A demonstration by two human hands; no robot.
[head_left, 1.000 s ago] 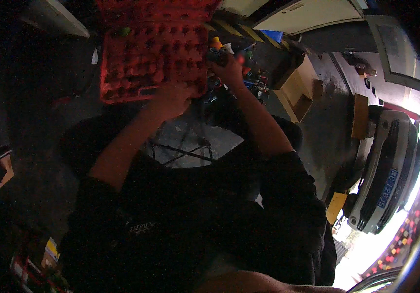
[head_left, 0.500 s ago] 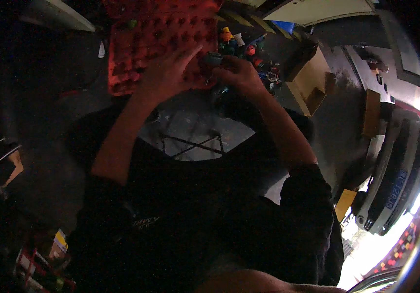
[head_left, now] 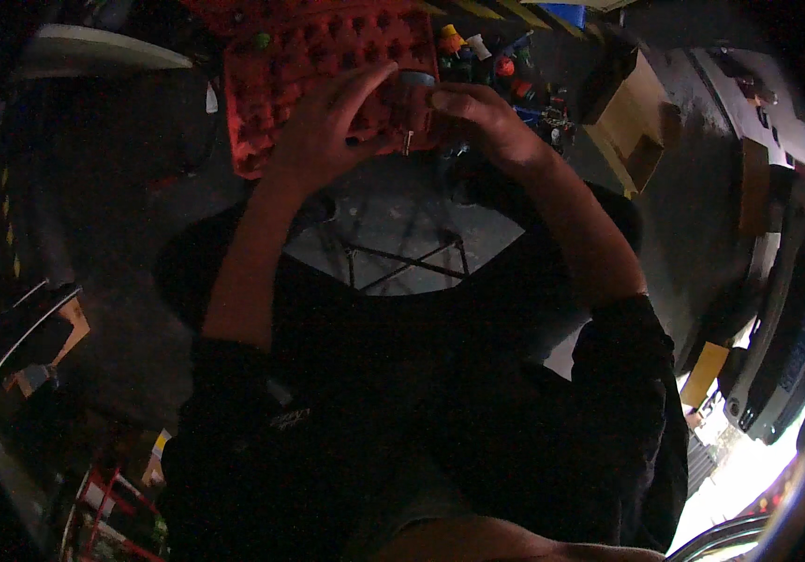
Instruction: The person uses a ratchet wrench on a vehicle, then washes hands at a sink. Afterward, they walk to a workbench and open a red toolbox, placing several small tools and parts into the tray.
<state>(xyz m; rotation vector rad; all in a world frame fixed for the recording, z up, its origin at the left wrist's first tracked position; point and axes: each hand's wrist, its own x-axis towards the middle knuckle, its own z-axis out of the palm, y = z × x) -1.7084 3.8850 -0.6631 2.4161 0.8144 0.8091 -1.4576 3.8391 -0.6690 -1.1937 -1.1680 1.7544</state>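
In front of me, over the near right part of a red moulded tray (head_left: 252, 112), I hold a small round fitting (head_left: 418, 101). It has a grey-blue top, a reddish body and a thin brass-coloured stem pointing down. My right hand (head_left: 496, 122) is closed on it from the right, thumb against its side. On the other side my left hand (head_left: 323, 126) is open, index finger and thumb spread. Its fingertips come close to the fitting; whether they touch it I cannot tell. Dim light blurs the detail.
Right of the tray lies a heap of small coloured parts (head_left: 505, 67). Beyond it stands an open cardboard box (head_left: 629, 131). A folding stand with crossed legs (head_left: 407, 262) is between my knees. A light panel (head_left: 107, 47) is at the far left, a vehicle (head_left: 777, 318) at the far right.
The view has shifted, so the surroundings sit further right and higher. The fitting has tipped in my right hand, and its brass-coloured stem now shows below it.
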